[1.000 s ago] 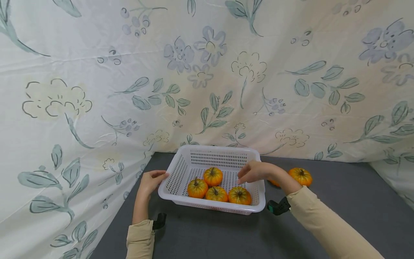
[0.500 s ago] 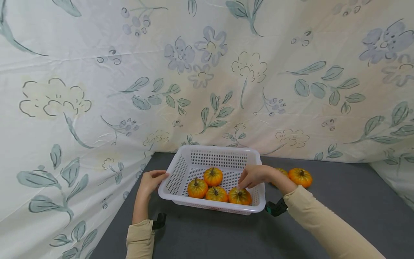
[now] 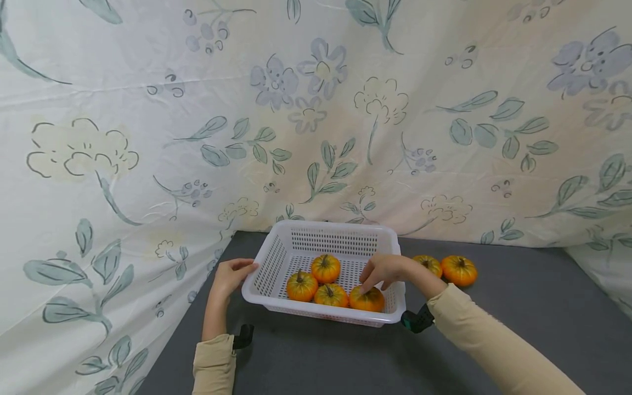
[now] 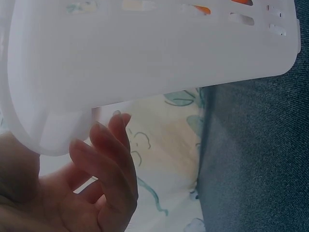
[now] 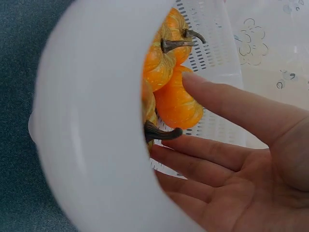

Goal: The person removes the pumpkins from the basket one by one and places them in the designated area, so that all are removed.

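Observation:
A white perforated plastic basket (image 3: 340, 229) stands on the dark tabletop with several small orange pumpkins (image 3: 325, 269) in it. At its left end my left hand (image 3: 228, 278) holds the rim; in the left wrist view the fingers (image 4: 113, 166) lie under the rim and the thumb tip is hidden. My right hand (image 3: 387, 269) reaches in over the right end. Its fingertips are at the rightmost pumpkin (image 3: 367, 300). In the right wrist view its thumb and fingers are spread around the dark stem (image 5: 164, 133), and the basket's rim hides most of that pumpkin.
Two more orange pumpkins, a nearer-left one (image 3: 428, 265) and a right one (image 3: 460, 270), sit on the dark table (image 3: 523, 307) right of the basket, behind my right forearm. A floral cloth (image 3: 316, 137) hangs behind the table and along the left.
My right hand has moved down and slightly left onto the rightmost pumpkin. More of the pumpkins outside the basket shows now. The left hand and the basket have stayed put.

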A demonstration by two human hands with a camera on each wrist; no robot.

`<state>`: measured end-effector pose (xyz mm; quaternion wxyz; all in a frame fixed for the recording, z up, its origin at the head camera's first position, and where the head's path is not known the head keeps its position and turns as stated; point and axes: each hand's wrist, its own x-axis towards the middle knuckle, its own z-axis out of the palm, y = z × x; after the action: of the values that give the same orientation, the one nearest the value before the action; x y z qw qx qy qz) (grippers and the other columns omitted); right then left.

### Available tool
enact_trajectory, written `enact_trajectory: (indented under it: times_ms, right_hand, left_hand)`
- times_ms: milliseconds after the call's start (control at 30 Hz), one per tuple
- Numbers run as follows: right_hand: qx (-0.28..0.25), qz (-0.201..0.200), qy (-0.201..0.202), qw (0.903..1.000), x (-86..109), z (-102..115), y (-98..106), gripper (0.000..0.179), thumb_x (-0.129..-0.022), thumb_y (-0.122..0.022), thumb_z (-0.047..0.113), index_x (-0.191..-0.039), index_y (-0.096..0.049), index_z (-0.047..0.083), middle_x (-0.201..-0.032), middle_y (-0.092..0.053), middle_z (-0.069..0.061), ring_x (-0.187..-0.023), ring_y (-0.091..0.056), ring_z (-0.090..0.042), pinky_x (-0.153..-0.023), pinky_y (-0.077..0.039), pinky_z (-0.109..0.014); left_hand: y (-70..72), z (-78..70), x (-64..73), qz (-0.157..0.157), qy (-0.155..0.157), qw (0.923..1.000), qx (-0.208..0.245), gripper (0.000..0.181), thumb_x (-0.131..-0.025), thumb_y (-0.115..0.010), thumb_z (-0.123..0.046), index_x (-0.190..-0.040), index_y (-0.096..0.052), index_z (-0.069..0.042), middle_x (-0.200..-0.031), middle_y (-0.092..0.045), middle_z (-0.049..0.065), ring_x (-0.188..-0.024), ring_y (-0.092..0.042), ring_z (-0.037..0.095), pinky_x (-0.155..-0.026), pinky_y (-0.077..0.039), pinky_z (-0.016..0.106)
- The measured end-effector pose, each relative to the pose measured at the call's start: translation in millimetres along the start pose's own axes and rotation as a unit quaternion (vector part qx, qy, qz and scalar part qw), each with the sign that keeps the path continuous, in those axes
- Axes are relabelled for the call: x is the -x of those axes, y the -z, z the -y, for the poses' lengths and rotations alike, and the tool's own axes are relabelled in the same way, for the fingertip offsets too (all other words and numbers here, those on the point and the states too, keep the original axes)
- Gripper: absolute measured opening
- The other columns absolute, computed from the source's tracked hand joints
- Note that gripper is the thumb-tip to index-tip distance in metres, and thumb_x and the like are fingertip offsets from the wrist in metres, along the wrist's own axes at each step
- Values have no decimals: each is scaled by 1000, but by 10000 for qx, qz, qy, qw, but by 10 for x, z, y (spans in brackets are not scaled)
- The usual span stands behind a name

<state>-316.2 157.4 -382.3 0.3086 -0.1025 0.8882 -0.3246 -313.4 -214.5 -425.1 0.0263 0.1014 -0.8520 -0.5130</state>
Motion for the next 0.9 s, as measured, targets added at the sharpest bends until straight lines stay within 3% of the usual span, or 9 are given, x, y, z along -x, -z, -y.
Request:
enact_trajectory:
  times_ms: [200, 433, 633, 900]
  right_hand:
    - [-151, 44, -109, 9998, -13, 16, -6, 47, -82, -78, 16, -121, -64, -6, -111, -69, -13, -99, -68, -21, -88, -55, -45]
    - [519, 24, -30, 9986, -51, 14, -17, 38, -81, -79, 20, -111, -72, -1, -104, -72, -9, -91, -66, -18, -89, -56, -38]
    - [128, 183, -163, 9996, -87, 8, -29, 38, -80, -79, 17, -113, -70, -1, -108, -72, -9, -96, -68, -20, -88, -56, -46]
    - [-35, 278, -216, 9994, -107, -1, -11, 41, -81, -79, 17, -116, -67, 0, -113, -68, -9, -97, -67, -21, -86, -56, -45]
  left_hand:
    - [3, -7, -2, 22, 9, 10000, 1, 42, -91, -67, -25, -123, -64, 1, -115, -68, 23, -78, -67, 15, -67, -56, 30]
    - [7, -12, -1, 41, 53, 10000, 35, 41, -90, -68, -24, -123, -64, 0, -118, -67, 23, -82, -66, 15, -69, -56, 34]
    - [-1, -13, 7, 48, 44, 10000, 60, 42, -91, -67, -24, -124, -64, 0, -118, -67, 23, -81, -67, 15, -70, -56, 34]
    - [-15, -33, 6, 16, 51, 9999, 87, 41, -91, -68, -25, -123, -64, 0, -116, -68, 22, -80, -66, 13, -70, -56, 35]
